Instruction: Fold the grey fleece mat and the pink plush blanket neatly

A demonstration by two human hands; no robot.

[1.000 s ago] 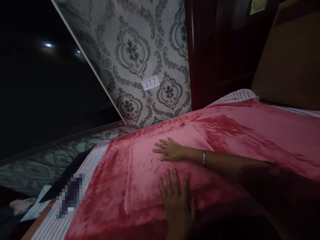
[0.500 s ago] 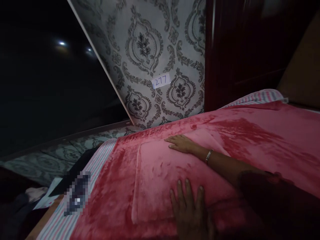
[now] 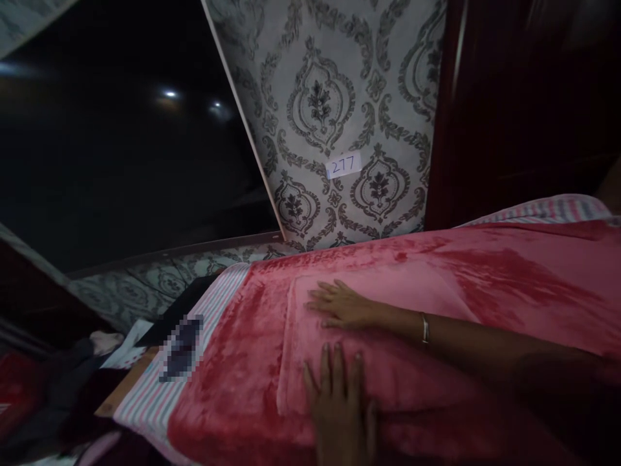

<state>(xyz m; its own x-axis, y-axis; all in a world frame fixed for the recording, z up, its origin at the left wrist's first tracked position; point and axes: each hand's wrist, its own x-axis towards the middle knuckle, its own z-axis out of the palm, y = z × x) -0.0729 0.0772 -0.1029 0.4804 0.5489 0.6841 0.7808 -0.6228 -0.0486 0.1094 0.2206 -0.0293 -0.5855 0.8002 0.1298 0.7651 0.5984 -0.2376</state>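
A folded piece of pink plush fabric (image 3: 407, 288) lies flat on a red and pink plush blanket (image 3: 228, 349). My right hand (image 3: 342, 305), with a bracelet on its wrist, reaches in from the right and rests palm down on the fold, fingers spread toward its left edge. Nearer to me, my left hand (image 3: 337, 401) lies flat on the lower part of the same fabric, its fingers apart. Neither hand grasps anything. The fold's near right part is dim in shadow.
Striped cloth (image 3: 150, 401) shows along the blanket's left edge, with a blurred-out dark object (image 3: 182, 349) on it. A large dark screen (image 3: 145, 149) leans beside the patterned wall (image 3: 320, 103), which bears a paper label "277" (image 3: 344, 166). Dark red door panel (image 3: 514, 116) at right.
Both hands have slid left across the folded fabric, closer to its left edge and to each other. The camera view has turned, so the surroundings appear shifted right.
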